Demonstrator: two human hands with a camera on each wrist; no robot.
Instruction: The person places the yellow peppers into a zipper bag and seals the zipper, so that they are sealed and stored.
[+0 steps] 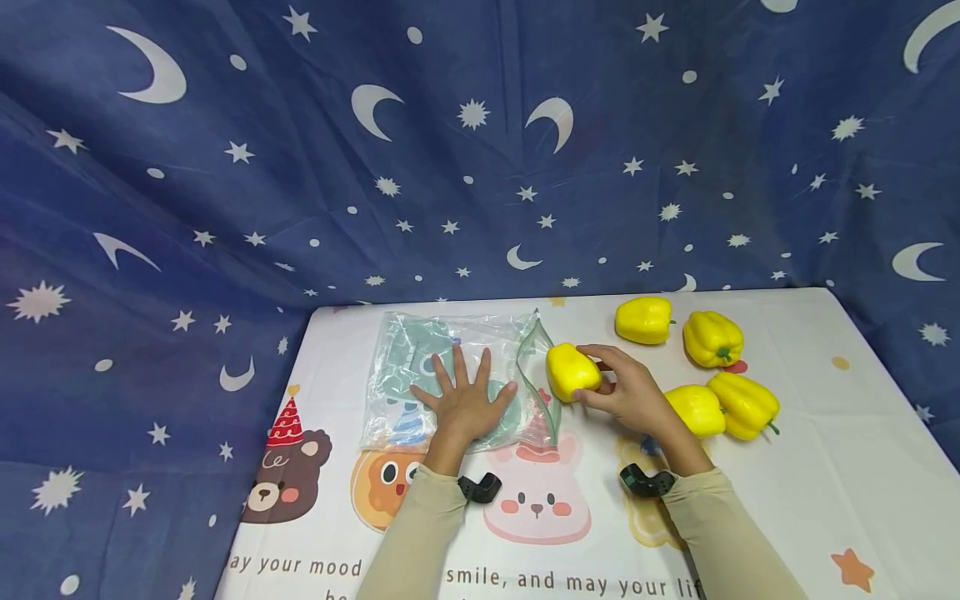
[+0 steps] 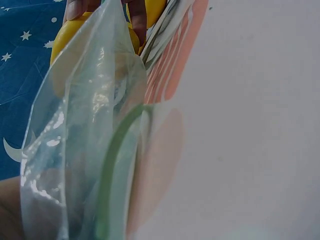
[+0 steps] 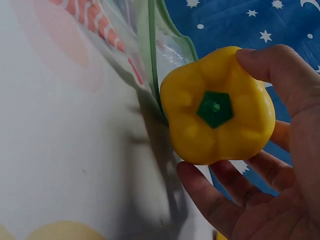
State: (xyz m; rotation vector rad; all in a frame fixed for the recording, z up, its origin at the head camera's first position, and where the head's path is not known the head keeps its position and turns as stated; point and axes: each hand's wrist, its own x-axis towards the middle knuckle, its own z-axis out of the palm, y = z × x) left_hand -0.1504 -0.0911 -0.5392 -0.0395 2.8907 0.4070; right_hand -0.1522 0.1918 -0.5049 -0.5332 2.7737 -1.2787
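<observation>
A clear plastic zip bag [image 1: 397, 358] with a green strip along its mouth lies flat on the table, its mouth toward the right. My left hand [image 1: 465, 404] presses on it from above, fingers straight and spread. At the bag's mouth my right hand [image 1: 626, 392] holds a yellow bell pepper [image 1: 572, 372] between thumb and fingers. The right wrist view shows that pepper [image 3: 190, 100] end-on, its green stem facing the camera, close beside the green strip. In the left wrist view the raised film of the bag [image 2: 85, 130] partly covers the yellow pepper and fingertips behind it.
Several more yellow peppers lie to the right: one pepper [image 1: 643, 321] at the back, another pepper [image 1: 712, 337] beside it, and a pair nearer, one pepper [image 1: 742, 406] and one pepper [image 1: 693, 408] partly behind my right forearm. A blue star-patterned curtain [image 1: 465, 250] hangs behind the printed tablecloth [image 1: 825, 467].
</observation>
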